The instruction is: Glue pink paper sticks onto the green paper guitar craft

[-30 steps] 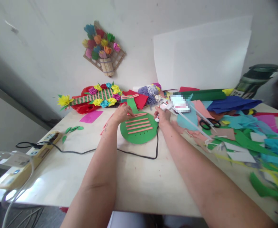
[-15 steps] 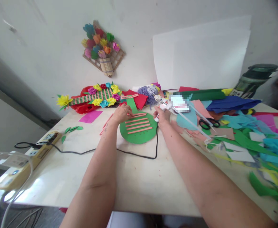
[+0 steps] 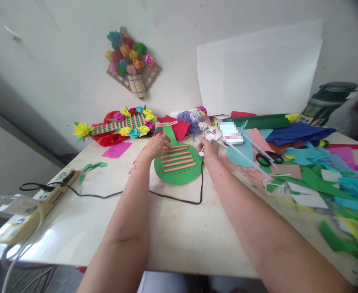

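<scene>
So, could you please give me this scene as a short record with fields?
Left hand: fingertips on the top pink strip of the green cutout
Right hand: grips a glue gun at the cutout's right edge
Cutout: flat on the table, pink strips across it
Cord: black, from the right hand to the power strip
Right side: scissors among paper scraps
Wall: paper flowers

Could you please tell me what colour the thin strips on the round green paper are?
The thin paper strips are salmon pink; head view shows them.
</scene>
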The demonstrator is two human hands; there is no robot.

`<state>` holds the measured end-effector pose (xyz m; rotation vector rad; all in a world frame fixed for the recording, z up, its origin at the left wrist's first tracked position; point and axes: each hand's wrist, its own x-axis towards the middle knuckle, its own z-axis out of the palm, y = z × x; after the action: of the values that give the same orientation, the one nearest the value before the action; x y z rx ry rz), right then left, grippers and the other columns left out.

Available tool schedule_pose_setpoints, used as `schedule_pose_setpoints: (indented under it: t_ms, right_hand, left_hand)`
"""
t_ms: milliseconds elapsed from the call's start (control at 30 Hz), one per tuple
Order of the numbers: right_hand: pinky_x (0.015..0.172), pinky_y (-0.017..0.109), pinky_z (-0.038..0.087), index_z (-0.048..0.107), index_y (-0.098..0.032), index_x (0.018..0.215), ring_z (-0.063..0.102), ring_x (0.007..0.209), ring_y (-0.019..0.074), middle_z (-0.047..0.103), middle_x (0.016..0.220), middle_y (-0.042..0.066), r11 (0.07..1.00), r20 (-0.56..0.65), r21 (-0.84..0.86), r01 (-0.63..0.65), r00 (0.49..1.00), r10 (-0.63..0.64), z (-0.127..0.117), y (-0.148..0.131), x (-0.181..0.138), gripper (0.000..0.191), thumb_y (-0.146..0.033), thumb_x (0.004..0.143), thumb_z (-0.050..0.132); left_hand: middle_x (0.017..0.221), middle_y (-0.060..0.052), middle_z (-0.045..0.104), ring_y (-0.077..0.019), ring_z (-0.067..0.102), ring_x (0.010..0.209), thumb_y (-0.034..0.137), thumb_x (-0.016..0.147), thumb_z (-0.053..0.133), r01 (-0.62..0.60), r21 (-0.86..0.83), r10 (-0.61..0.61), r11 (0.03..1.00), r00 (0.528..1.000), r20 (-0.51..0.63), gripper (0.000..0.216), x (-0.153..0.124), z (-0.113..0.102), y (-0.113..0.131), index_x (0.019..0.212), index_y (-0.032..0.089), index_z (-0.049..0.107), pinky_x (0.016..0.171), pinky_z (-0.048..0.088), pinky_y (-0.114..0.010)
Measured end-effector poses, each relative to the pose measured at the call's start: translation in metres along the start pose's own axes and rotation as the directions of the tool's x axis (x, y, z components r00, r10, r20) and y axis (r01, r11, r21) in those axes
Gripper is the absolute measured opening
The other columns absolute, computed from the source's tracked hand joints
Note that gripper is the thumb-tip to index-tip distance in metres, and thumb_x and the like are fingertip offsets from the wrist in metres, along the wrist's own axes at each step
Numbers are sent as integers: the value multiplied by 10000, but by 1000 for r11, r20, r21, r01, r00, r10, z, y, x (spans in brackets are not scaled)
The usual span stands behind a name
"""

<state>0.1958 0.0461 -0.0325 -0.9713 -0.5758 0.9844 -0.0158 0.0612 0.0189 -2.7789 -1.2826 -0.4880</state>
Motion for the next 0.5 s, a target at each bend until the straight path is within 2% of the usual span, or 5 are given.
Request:
schedule_pose_setpoints:
  t_ms: [67, 133, 233, 367, 500]
  right_hand:
    - [243, 195, 279, 503, -173, 531, 397, 243, 82, 491, 340, -61, 1000, 6, -5, -1, 1000, 1, 0, 0, 0, 163, -246, 571, 643]
    - [247, 196, 283, 508, -173, 542, 399, 246, 81, 493, 343, -62, 1000, 11, -11, 0, 1000, 0, 0, 1, 0, 159, -250, 573, 644]
    - [256, 195, 297, 518, -172, 557, 398, 253, 78, 496, 349, -64, 1000, 24, -25, 11, 1000, -10, -1, 1, -1, 153, -255, 577, 645]
    - [275, 200, 321, 539, -173, 589, 429, 270, 92, 518, 361, -55, 997, 70, -79, 1, 998, 5, -1, -2, -5, 161, -284, 590, 656]
    - [294, 204, 327, 585, -171, 665, 479, 303, 109, 559, 403, -37, 983, 164, -183, 21, 986, 9, 0, -5, -10, 248, -403, 621, 659]
  left_hand:
    - [967, -48, 624, -205, 530, 925, 337, 717, 622, 8, -76, -15, 997, 996, -87, 151, -1, 0, -6, 773, 251, 734, 866, 407, -349]
    - [940, -53, 626, -197, 546, 912, 336, 729, 602, 78, -156, -111, 985, 970, -215, 180, -2, -1, -11, 810, 240, 730, 861, 417, -345]
    - [947, -58, 639, -198, 564, 921, 351, 750, 562, 242, -274, -334, 931, 870, -362, 252, -9, 1, -15, 904, 221, 715, 899, 403, -361]
    - [999, -68, 657, -220, 569, 960, 374, 744, 543, 416, -424, -573, 804, 733, -367, 341, -24, 14, -14, 1004, 200, 682, 885, 420, -367]
    - [1023, -75, 657, -250, 536, 1030, 416, 742, 518, 540, -409, -670, 735, 670, -319, 394, -40, 31, -12, 1034, 197, 664, 901, 405, -400]
